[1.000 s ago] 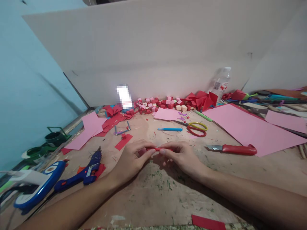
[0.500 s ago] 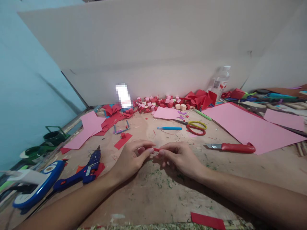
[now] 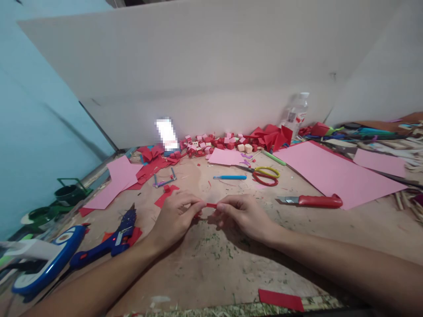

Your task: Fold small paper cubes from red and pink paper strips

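Between my two hands is a narrow red paper strip (image 3: 211, 205), pinched at both ends above the wooden board. My left hand (image 3: 180, 213) has thumb and fingers closed on its left end, and my right hand (image 3: 243, 213) pinches the right end. The covered parts of the strip are hidden by the fingers. Just beyond the left hand lies a red paper piece (image 3: 161, 199) with a small red cube (image 3: 166, 188) on it. A blue pen-like tool (image 3: 230, 177) lies beyond the hands, near scissors (image 3: 266, 176) with one yellow and one red handle.
A red-handled utility knife (image 3: 317, 201) lies right, by a large pink sheet (image 3: 337, 171). At left are a blue glue gun (image 3: 120, 235) and a blue-white power strip (image 3: 54, 253). Paper cubes (image 3: 228, 140), a bottle (image 3: 298, 115) and a lit screen (image 3: 167, 133) stand at the back.
My left hand has shifted slightly left, and more of the red strip shows between the fingertips. The whole view has moved a little.
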Action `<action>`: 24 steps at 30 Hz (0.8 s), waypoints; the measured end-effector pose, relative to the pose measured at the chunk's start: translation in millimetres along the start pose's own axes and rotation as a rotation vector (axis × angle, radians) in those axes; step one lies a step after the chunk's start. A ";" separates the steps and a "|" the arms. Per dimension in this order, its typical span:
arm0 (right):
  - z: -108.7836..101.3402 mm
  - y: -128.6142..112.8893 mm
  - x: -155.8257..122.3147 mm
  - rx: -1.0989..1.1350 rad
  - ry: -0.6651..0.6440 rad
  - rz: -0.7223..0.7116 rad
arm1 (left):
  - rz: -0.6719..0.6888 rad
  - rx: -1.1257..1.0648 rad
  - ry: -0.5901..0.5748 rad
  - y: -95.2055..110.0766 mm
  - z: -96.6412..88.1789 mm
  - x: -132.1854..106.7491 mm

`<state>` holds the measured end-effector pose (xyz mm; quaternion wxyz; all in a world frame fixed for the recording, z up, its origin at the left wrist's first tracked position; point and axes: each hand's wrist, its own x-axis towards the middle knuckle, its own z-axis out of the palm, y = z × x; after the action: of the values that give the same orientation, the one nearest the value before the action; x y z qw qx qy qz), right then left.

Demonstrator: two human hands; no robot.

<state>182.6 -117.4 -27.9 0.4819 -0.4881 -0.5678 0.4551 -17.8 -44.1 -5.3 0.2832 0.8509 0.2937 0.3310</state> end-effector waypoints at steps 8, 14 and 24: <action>0.1 -5.0 -4.9 -0.269 0.038 -0.162 | 0.125 0.064 -0.102 4.3 2.0 1.9; -0.4 -7.7 -6.7 -0.351 -0.004 -0.180 | 0.142 0.073 -0.085 3.8 4.8 -1.3; 1.9 -4.2 -5.2 -0.311 0.007 -0.161 | 0.164 0.139 -0.105 2.0 6.0 -2.1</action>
<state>180.6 -123.1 -24.5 0.4375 -0.5111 -0.6671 0.3201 -14.1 -48.6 -8.6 0.2104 0.9058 0.2299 0.2870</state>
